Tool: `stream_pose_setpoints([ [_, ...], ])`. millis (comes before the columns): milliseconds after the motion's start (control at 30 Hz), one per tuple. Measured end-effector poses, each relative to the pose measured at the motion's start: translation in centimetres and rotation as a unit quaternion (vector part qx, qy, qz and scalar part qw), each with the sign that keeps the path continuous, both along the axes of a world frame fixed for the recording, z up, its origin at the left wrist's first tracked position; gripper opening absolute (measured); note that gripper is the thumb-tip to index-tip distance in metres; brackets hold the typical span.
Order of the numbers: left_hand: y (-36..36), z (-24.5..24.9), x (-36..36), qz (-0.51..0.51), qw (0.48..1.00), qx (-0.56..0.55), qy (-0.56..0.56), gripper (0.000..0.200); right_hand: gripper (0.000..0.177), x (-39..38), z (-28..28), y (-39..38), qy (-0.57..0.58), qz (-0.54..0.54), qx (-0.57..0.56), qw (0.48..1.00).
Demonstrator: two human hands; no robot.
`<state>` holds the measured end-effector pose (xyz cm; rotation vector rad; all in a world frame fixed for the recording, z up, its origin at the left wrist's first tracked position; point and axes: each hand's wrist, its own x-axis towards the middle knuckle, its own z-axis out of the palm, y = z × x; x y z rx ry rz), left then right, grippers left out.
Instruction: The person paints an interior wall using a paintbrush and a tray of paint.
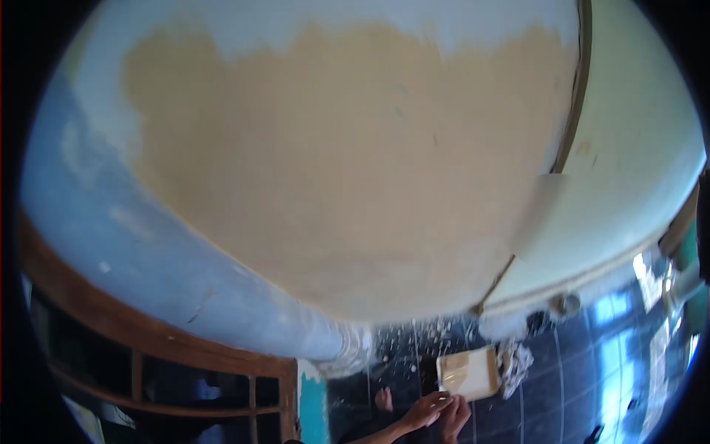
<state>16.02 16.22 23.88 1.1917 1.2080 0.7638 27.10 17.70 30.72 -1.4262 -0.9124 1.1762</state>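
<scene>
My left hand reaches in from the bottom, its fingers bent and pinched together. Close against it, my right hand is closed too, with the fingertips of both hands nearly meeting. What they hold, if anything, is too small and blurred to make out. Just beyond the fingers, a shallow light-coloured tray on the floor has a tan patch on its left part. A crumpled whitish cloth or plastic lies against the tray's right side.
A wall with a broad tan coat fills the view ahead. A blue rounded column and brown-framed window stand left. The dark tiled floor has white flecks by the wall. A bare foot shows below.
</scene>
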Motion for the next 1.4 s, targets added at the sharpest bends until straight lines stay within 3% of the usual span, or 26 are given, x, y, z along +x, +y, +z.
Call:
stream_pose_setpoints([
  [67,3.0,8.6,-0.9,0.053,0.998,0.022,-0.021,0.041,0.029,-2.3,5.2,1.8,-0.066,-0.033,0.154,0.985],
  [167,3.6,18.0,-3.2,0.118,0.989,0.023,-0.086,0.039,0.020,-3.2,10.3,2.2,0.088,0.060,0.093,0.990],
  [233,3.9,21.3,-4.7,0.127,0.979,0.066,-0.143,0.041,0.020,-4.0,11.0,3.3,0.104,0.112,0.103,0.983],
  [300,3.4,24.3,-6.0,0.149,0.977,0.104,-0.114,0.040,0.040,-5.2,10.5,4.6,-0.049,0.154,0.321,0.933],
  [333,3.5,25.8,-6.0,0.157,0.977,0.117,-0.085,0.038,0.031,-5.3,11.8,4.9,-0.044,0.171,0.311,0.934],
  [400,3.3,28.6,-6.6,0.195,0.959,0.141,-0.149,0.037,0.032,-5.4,14.7,5.2,0.104,0.285,0.289,0.908],
  [467,2.8,31.5,-8.0,0.220,0.951,0.134,-0.170,0.039,0.032,-5.6,17.5,5.2,0.058,0.269,0.371,0.887],
  [500,2.6,33.0,-8.9,0.218,0.955,0.130,-0.154,0.042,0.033,-5.0,17.2,6.3,0.007,0.298,0.437,0.849],
  [533,2.4,34.0,-9.8,0.213,0.956,0.132,-0.156,0.042,0.036,-4.7,17.1,6.8,-0.045,0.322,0.497,0.805],
  [567,2.4,34.6,-10.5,0.214,0.952,0.139,-0.168,0.042,0.045,-5.0,23.3,6.4,-0.064,0.304,0.544,0.780],
  [600,2.5,34.9,-11.0,0.215,0.949,0.145,-0.181,0.042,0.045,-5.4,25.5,6.9,-0.071,0.299,0.543,0.782],
  [633,2.7,34.9,-11.5,0.221,0.938,0.165,-0.211,0.041,0.026,-5.7,26.9,7.3,-0.169,0.267,0.595,0.739],
  [667,2.8,35.9,-11.9,0.216,0.939,0.162,-0.215,0.041,0.030,-6.1,28.2,7.8,-0.264,0.235,0.636,0.686],
  [733,2.9,38.5,-12.8,0.211,0.943,0.175,-0.189,0.042,0.042,-7.5,30.6,8.7,-0.300,0.225,0.654,0.657],
  [767,3.3,38.2,-13.5,0.198,0.933,0.207,-0.218,0.040,0.044,-8.4,32.8,9.1,-0.323,0.204,0.694,0.610],
  [867,4.0,40.7,-16.3,0.233,0.917,0.248,-0.207,0.038,0.031,-11.9,37.1,11.2,-0.316,0.201,0.783,0.497],
  [1000,5.1,45.6,-21.1,0.248,0.897,0.294,-0.218,0.037,0.024,-17.4,42.6,12.6,-0.336,0.184,0.836,0.394],
  [1133,6.8,49.7,-26.9,0.204,0.877,0.400,-0.170,0.035,0.020,-22.5,49.6,13.9,-0.349,0.126,0.870,0.324],
  [1200,6.6,50.9,-28.8,0.195,0.861,0.441,-0.161,0.035,0.021,-25.4,53.0,14.4,-0.354,0.113,0.868,0.330],
  [1233,5.5,51.2,-29.4,0.209,0.857,0.459,-0.105,0.035,0.021,-26.9,54.9,14.6,-0.355,0.091,0.871,0.327],
  [1333,3.8,47.5,-31.9,0.204,0.871,0.446,0.037,0.034,0.027,-30.8,60.1,16.7,-0.351,0.044,0.881,0.315],
  [1400,3.1,43.4,-32.8,0.194,0.907,0.373,0.009,0.034,0.030,-33.7,63.5,17.3,-0.360,0.003,0.890,0.279],
])
